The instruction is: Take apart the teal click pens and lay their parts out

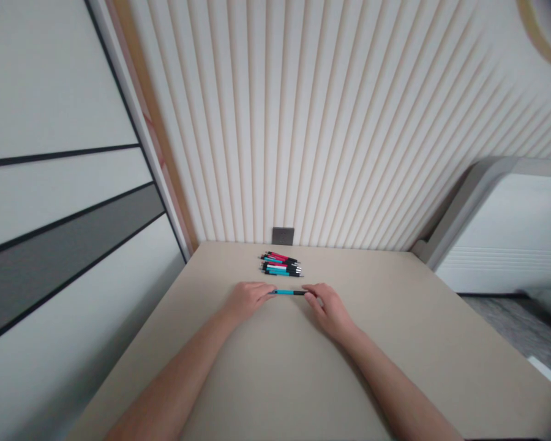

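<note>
A blue and black pen (285,293) lies crosswise between my two hands, close to the tabletop. My left hand (249,297) has its fingers closed on the pen's left end. At the black right end, my right hand (325,304) pinches it between thumb and fingers. Just beyond the hands is a loose pile of several pens (281,266), in red, blue, white and black, lying roughly side by side. The pen's two tips are partly hidden by my fingers.
The beige table (275,367) reaches back to a ribbed cream wall panel (275,122). A dark socket plate (283,236) sits low on that wall. A white and grey cabinet (64,245) borders the left side; a pale headboard-like piece (509,220) stands to the right.
</note>
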`<state>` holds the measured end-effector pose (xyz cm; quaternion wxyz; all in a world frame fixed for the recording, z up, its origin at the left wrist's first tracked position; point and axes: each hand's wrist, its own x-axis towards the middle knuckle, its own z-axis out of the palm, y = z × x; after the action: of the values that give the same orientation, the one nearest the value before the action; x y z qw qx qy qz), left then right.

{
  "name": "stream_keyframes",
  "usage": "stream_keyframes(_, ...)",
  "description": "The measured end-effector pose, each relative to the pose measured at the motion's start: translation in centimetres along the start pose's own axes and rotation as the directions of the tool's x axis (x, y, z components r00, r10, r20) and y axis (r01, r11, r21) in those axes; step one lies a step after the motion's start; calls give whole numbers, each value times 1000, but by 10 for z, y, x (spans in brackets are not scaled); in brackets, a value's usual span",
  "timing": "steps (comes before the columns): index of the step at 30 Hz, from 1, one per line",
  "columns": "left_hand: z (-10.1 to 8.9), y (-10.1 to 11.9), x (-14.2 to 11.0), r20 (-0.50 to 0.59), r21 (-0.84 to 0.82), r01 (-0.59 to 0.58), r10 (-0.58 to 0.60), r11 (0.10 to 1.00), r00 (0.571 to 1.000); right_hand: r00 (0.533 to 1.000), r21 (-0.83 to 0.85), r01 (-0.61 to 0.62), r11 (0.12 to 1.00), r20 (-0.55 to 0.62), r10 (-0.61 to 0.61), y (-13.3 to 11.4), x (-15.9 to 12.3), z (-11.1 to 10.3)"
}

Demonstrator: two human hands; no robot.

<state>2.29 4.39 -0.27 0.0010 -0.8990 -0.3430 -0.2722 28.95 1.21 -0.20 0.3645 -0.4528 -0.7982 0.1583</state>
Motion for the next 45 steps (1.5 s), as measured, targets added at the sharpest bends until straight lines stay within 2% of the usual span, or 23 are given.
stream_keyframes(4,-1,0,0,4,14,-9,9,1000,1000,999,-42,6,999,49,-4,2,1,-2)
stream_keyframes(10,1,-2,-1,-7,5,-7,7,1000,1000,1000,26,-14,1000,11,13,1,-1,-2)
stream_keyframes(15,0,-1,-1,5,9,4,-4,1000,1000,998,12,-5,1000,61,5,1,0,-2)
stream_keyframes(20,-2,0,0,26,8,8,-8,1000,1000,999,66,-52,996,11,51,1,-1,-1)
stream_keyframes(26,0,0,0,22,22,3,-4,1000,1000,997,13,-30,999,74,29,1,0,-1)
stream_keyframes(32,-1,1,0,31,23,13,-13,1000,999,998,59,-54,997,33,52,1,-2,-1)
stream_keyframes(37,-2,1,0,21,20,15,-16,1000,1000,997,25,-21,999,77,19,1,0,-1)
stream_keyframes(45,-1,0,0,8,10,14,-14,1000,1000,999,62,-51,997,9,50,3,-2,1)
